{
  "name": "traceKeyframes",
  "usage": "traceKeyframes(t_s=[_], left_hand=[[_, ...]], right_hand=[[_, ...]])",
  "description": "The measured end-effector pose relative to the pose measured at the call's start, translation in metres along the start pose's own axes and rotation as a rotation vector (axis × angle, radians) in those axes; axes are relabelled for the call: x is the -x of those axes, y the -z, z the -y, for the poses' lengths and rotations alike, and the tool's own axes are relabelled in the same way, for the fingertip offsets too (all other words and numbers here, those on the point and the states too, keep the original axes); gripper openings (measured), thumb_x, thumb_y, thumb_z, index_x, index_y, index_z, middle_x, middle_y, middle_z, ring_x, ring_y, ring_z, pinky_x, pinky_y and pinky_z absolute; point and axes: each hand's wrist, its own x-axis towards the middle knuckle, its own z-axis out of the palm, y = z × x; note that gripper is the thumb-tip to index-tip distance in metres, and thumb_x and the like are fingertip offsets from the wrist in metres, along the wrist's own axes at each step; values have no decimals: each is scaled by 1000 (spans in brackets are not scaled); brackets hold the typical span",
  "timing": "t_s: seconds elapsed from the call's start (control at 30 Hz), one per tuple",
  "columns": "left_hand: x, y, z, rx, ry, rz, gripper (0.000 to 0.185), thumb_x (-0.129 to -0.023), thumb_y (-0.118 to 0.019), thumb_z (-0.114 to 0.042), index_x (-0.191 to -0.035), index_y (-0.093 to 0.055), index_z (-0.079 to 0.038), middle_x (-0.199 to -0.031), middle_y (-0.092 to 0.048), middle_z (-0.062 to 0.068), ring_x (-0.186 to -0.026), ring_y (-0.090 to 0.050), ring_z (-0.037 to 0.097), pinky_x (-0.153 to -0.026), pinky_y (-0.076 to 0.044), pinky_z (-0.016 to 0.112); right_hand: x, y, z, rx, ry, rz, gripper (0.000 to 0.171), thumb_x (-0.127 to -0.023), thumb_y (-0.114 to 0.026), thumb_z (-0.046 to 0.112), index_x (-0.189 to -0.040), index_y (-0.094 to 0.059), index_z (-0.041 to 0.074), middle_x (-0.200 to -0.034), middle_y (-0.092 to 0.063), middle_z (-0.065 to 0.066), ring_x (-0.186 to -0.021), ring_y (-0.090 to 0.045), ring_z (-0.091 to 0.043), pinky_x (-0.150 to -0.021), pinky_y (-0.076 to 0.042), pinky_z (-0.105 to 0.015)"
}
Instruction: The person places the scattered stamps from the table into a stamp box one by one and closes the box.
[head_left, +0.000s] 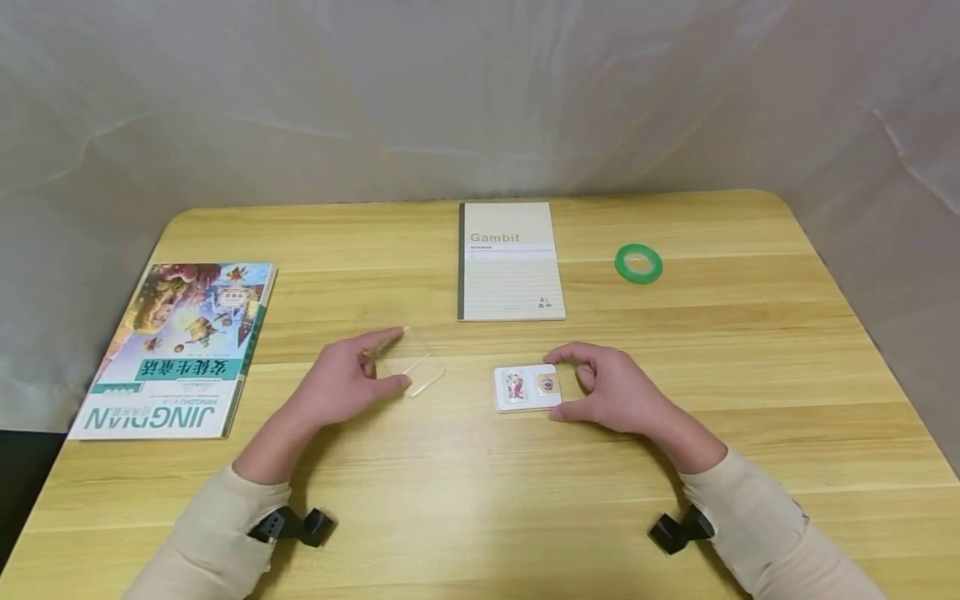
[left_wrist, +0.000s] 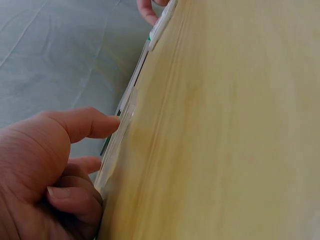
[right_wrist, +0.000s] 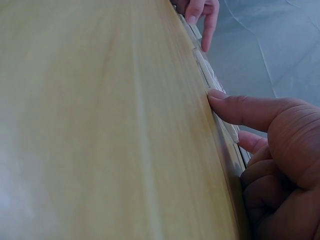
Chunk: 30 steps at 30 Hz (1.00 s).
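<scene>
While steadying white tray point(head_left: 527, 388) at table centre, right hand point(head_left: 611, 387) pinching its right end, thumb at near edge, forefinger curling over far edge, other fingers tucked under palm. Lying flat on wooden table point(head_left: 480, 508), tray showing two small picture cards inside, uncovered. Right wrist view agreeing: thumb tip pressing tray's edge point(right_wrist: 202, 65), rest of right hand point(right_wrist: 280, 155) bunched. Left hand point(head_left: 341, 387) pinching clear lid point(head_left: 416, 372) betw. thumb and forefinger; lid sitting just left of tray, not touching it, far edge appearing slightly raised, near corner on or v. close to table, can't tell which. Left wrist view showing lid point(left_wrist: 117, 150) edge-on along tabletop, forefinger stretching over it, lower fingers curling beneath, left hand point(left_wrist: 45, 170) low to surface. Judging step in hand: lid and tray being handled as separate halves, one per hand, lid off and tray open. Next move probably calling for keeping tray pinned flat, keeping lid's pinch light (thin, likely flexing), and squaring lid's edges to tray's before any bringing together. Lying untouched well beyond hands: Gambit notebook point(head_left: 510, 262), green tape roll point(head_left: 638, 263) far right, colourful book point(head_left: 176, 350) at left edge.
</scene>
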Motion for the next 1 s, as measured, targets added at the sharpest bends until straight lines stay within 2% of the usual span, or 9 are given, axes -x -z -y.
traceKeyframes(t_s=[0.3,0.47,0.57,0.77,1.0], left_hand=[[0,-6,2,-16,9,-60,70,-81,-85,-36,-138,-57,-6,-57,-44,-1,-50,-39,15,-48,-35,31],[1,-4,4,34,-3,-32,75,-83,-81,-19,-149,-46,-9,-51,-40,-4,-45,-34,13,-50,-37,32],[1,-3,4,23,-21,0,80,-81,-76,-11,-153,-42,-12,-50,-39,-5,-45,-36,12,-57,-40,35],[1,-3,0,-42,-12,20,74,-81,-80,-21,-148,-49,-12,-53,-42,-4,-45,-36,12,-53,-39,35],[2,-6,-3,-34,-4,-56,66,-78,-86,-24,-136,-60,-6,-57,-44,-1,-49,-38,15,-51,-35,33]], right_hand=[[1,0,0,2,-6,2,61,-69,-94,27,-121,-66,14,-58,-27,6,-53,-26,-11,-56,-29,-29],[0,0,0,8,-7,3,61,-69,-94,28,-122,-66,14,-58,-27,7,-53,-25,-11,-55,-28,-29],[0,0,1,8,-8,1,61,-69,-94,28,-122,-67,14,-58,-27,7,-53,-25,-11,-55,-28,-29],[0,0,0,6,-7,-7,61,-69,-94,28,-121,-67,14,-58,-27,7,-53,-25,-11,-56,-30,-29],[0,0,0,4,-11,-7,61,-69,-95,27,-121,-67,14,-58,-28,7,-53,-26,-11,-57,-30,-29]])
